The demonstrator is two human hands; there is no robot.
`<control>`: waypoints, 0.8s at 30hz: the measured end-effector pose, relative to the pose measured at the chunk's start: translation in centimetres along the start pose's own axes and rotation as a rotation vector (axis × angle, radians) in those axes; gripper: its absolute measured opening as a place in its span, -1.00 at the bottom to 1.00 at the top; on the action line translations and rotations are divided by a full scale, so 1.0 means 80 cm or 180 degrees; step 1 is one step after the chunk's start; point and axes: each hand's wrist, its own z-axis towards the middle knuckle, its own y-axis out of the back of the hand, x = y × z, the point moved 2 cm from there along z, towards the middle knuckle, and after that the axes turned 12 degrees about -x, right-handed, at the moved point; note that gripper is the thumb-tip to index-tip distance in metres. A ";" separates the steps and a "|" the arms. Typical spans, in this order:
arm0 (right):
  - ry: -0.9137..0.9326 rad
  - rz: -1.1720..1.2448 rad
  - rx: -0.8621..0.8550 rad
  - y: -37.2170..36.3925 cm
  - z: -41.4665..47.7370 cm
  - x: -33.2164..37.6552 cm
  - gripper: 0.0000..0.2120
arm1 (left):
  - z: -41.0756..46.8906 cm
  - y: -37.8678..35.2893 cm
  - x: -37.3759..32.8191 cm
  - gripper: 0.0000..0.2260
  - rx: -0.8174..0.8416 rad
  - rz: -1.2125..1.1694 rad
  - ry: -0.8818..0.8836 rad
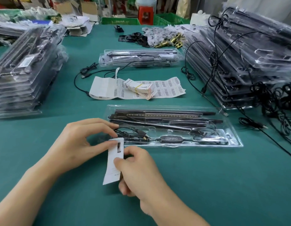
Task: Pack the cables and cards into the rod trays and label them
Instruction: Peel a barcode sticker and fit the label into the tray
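One camera rides on the person's head, looking forward and down across the green bench [43, 144]. It sits close over the left hand [79, 141] and right hand [138, 170], which fill the lower frame with a card [111, 170] pinched between them. The wide lens bends the tray stacks [26, 70] at either side. The green crates [120, 21] at the bench's far edge lie along the top.

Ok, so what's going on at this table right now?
A person is packing a clear tray that already holds black rods and a coiled cable. Both hands pinch a white card at the tray's left end: the left hand at its top, the right hand lower down. The card is not yet laid in. A barcode label sheet and a banded card bundle lie behind.
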 end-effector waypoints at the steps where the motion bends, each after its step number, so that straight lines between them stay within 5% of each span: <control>1: -0.0073 0.0117 0.0034 -0.001 -0.001 -0.001 -0.88 | 0.000 0.000 0.000 -0.89 -0.0002 -0.0012 0.0001; 11: -0.0378 0.1467 -0.0171 -0.042 -0.011 0.005 -0.93 | 0.002 0.001 -0.006 -0.91 -0.0023 -0.0063 0.0096; 16: -0.0221 0.1691 -0.0534 -0.053 -0.009 0.000 -0.78 | 0.003 0.005 -0.009 -0.91 0.0066 -0.0156 0.0171; 24: -0.0527 0.2237 -0.0546 -0.062 -0.009 0.000 -0.88 | 0.006 0.005 -0.009 -0.89 0.0188 -0.0016 0.0175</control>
